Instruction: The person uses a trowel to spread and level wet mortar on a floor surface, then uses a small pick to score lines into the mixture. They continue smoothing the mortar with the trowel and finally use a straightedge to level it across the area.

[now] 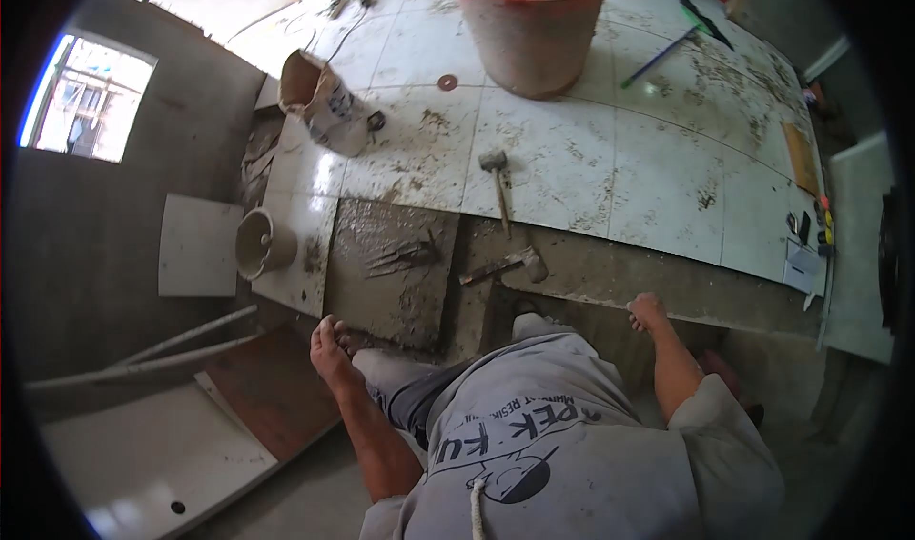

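Note:
My left hand (331, 349) is closed, its fingers curled together at the near left corner of a slab spread with wet grey mortar (396, 297). Whether it touches the slab or pinches something small, I cannot tell. A mortar-covered tool (404, 258) lies on the slab, its kind unclear. My right hand (648, 312) is curled into a loose fist above the near edge of the tiled floor, with nothing visible in it. Between the hands, a mallet (496, 173) lies on the tiles, and a second mallet-like tool (519, 266) rests on the grey bed below it.
A large mud-stained tub (534, 49) stands on the dirty white tiles (562, 173). At left are a torn bag (329, 111), a small bucket (274, 249) and a loose tile (200, 244). A green-headed squeegee (667, 54) and small tools (805, 230) lie at right.

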Demonstrator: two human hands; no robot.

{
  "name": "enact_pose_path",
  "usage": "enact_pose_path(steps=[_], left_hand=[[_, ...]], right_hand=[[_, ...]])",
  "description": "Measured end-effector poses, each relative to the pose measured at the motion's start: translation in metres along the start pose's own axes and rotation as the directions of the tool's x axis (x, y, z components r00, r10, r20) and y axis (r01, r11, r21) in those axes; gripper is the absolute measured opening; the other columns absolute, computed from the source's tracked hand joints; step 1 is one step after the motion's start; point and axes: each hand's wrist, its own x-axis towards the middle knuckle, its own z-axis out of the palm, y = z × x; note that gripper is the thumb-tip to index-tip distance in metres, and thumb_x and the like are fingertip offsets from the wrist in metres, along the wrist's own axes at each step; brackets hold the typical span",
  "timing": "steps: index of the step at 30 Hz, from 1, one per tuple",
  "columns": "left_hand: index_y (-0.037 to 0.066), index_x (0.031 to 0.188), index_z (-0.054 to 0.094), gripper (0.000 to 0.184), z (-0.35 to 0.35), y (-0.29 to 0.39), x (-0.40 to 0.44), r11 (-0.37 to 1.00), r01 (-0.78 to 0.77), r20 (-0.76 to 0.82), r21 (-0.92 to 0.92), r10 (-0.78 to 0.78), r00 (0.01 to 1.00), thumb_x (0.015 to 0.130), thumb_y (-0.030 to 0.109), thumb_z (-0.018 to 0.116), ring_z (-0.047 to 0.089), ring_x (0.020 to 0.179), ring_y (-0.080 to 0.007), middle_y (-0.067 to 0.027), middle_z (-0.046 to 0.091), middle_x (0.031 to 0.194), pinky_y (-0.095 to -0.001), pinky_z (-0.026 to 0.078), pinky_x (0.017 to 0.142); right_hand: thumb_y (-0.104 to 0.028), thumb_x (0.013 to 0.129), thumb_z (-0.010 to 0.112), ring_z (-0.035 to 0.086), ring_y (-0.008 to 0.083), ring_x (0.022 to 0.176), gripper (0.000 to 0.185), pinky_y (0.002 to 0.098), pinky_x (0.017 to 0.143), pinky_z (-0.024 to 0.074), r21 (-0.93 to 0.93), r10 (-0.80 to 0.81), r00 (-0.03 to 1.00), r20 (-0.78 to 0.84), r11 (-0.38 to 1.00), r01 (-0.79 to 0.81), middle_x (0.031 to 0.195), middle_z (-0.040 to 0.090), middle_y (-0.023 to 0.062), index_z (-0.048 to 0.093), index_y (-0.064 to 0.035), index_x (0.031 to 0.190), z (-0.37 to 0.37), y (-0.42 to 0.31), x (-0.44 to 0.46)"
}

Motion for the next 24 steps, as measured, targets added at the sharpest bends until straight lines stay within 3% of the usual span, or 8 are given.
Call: enact_pose_path(steps=[4,9,11,15,18,21,24], left_hand=[[0.008,0.097,0.058,0.017,-0.012,-0.009,-0.014,0.997,0.038,-0.015,-0.070,-0.039,0.999,0.090,0.023,0.057,0.043,0.051,-0.0038,-0.0013,0.059,0.076,-0.0172,0.031,0.041],[0.007,0.096,0.059,0.018,-0.019,-0.001,-0.038,0.999,0.041,-0.117,0.009,-0.039,0.992,0.091,0.024,0.056,0.042,0.051,-0.0023,-0.0001,0.058,0.074,-0.0152,0.031,0.041],[0.007,0.097,0.059,0.019,-0.027,0.004,-0.046,0.995,-0.014,-0.158,0.096,0.029,0.987,0.090,0.025,0.057,0.044,0.051,-0.0026,-0.0007,0.059,0.075,-0.0156,0.031,0.040],[0.007,0.097,0.059,0.020,-0.063,0.001,-0.059,0.990,-0.031,-0.221,0.139,0.062,0.973,0.090,0.025,0.057,0.046,0.052,-0.0034,-0.0015,0.059,0.075,-0.0156,0.031,0.041],[0.007,0.097,0.059,0.021,-0.084,-0.016,-0.070,0.995,0.006,-0.307,0.098,0.024,0.951,0.090,0.026,0.057,0.046,0.052,-0.0041,-0.0021,0.060,0.075,-0.0156,0.032,0.041],[0.007,0.097,0.059,0.022,-0.091,-0.031,-0.076,0.996,0.050,-0.355,0.075,-0.020,0.935,0.090,0.027,0.056,0.047,0.051,-0.0047,-0.0022,0.060,0.074,-0.0163,0.033,0.042],[0.007,0.097,0.059,0.022,-0.091,-0.043,-0.079,0.996,0.082,-0.339,0.040,-0.063,0.939,0.090,0.028,0.056,0.047,0.050,-0.0049,-0.0025,0.060,0.075,-0.0170,0.034,0.042]], right_hand=[[-0.013,0.080,0.054,0.059,0.0206,0.047,0.015,0.0329,0.041,0.0470,0.008,-0.024,1.000,-0.010,1.000,0.024,0.062,0.060,0.0109,0.057,0.0017,0.077,-0.004,-0.010,0.014],[-0.013,0.081,0.054,0.059,0.0208,0.048,0.017,0.0336,0.040,0.0473,-0.148,-0.006,0.999,0.047,0.989,0.012,0.062,0.061,0.0122,0.059,0.0028,0.076,-0.011,-0.034,0.036],[-0.011,0.083,0.057,0.056,0.0185,0.045,0.017,0.0333,0.037,0.0442,-0.168,-0.034,0.998,0.052,0.985,0.043,0.061,0.058,0.0117,0.053,0.0009,0.071,-0.010,-0.038,0.059],[-0.011,0.083,0.057,0.055,0.0176,0.045,0.019,0.0326,0.038,0.0440,-0.257,-0.049,0.994,0.103,0.963,0.074,0.061,0.057,0.0113,0.052,0.0009,0.069,0.001,-0.091,0.064],[-0.012,0.083,0.057,0.054,0.0165,0.045,0.019,0.0317,0.039,0.0440,-0.259,-0.138,0.987,0.081,0.953,0.155,0.061,0.057,0.0099,0.052,-0.0007,0.069,0.010,-0.131,0.053],[-0.015,0.083,0.057,0.054,0.0156,0.045,0.016,0.0307,0.039,0.0437,-0.164,-0.322,0.937,0.137,0.925,0.342,0.061,0.057,0.0075,0.052,-0.0029,0.073,0.021,-0.161,0.032],[-0.015,0.083,0.057,0.054,0.0157,0.045,0.016,0.0309,0.039,0.0440,-0.153,-0.340,0.933,0.117,0.922,0.355,0.060,0.057,0.0077,0.052,-0.0027,0.073,0.024,-0.171,0.021]])
